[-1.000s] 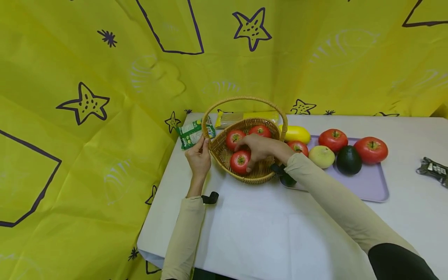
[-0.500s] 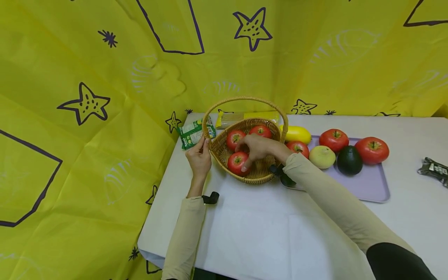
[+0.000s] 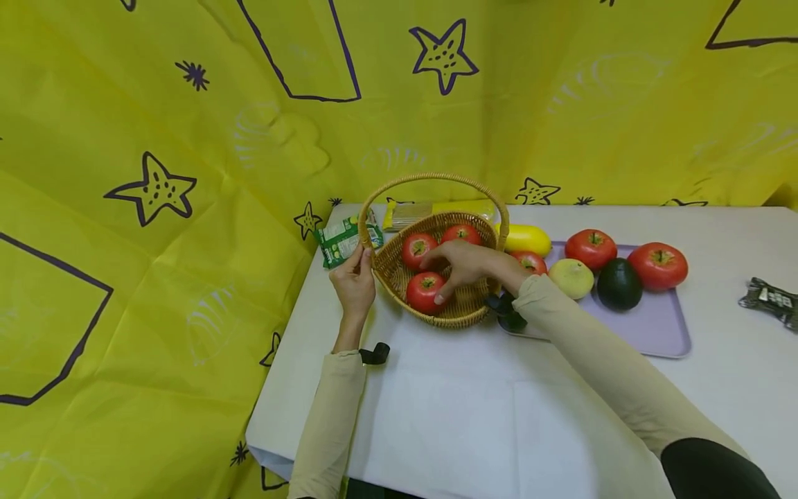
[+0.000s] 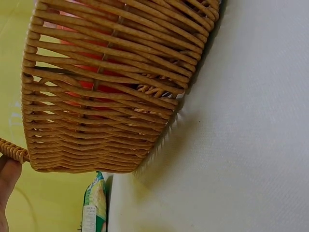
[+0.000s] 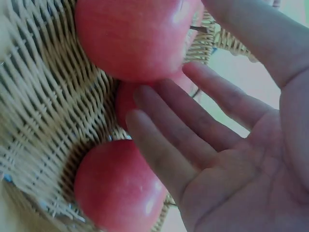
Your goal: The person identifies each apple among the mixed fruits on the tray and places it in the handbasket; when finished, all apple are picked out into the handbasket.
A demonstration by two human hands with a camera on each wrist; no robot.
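Observation:
A wicker basket [image 3: 458, 321] stands on the table with three red apples inside: a front apple [image 3: 424, 294], a left apple [image 3: 418, 251] and a back apple [image 3: 461, 233]. My left hand [image 3: 354, 283] pinches the lower left end of the basket's arched handle [image 3: 436, 176]. Reaching into the basket from the right, my right hand [image 3: 463, 263] has its thumb at the front apple's side. In the right wrist view, the fingers [image 5: 164, 150] are spread and loosely extended, palm facing the apples. The left wrist view shows the basket's woven side [image 4: 96, 130] close up.
Right of the basket, a lilac tray [image 3: 661, 333] bears an avocado [image 3: 620, 285], a pale yellow-green fruit [image 3: 571, 278] and several red fruits [image 3: 657, 266]. A yellow oblong fruit [image 3: 527, 240] lies near it. Behind are a green packet [image 3: 344, 241] and a yellow pack [image 3: 408, 213]; a dark wrapper [image 3: 770, 302] lies far right.
The front apple has shifted slightly left inside the basket, and my right thumb moved with it. My left hand has stayed on the handle.

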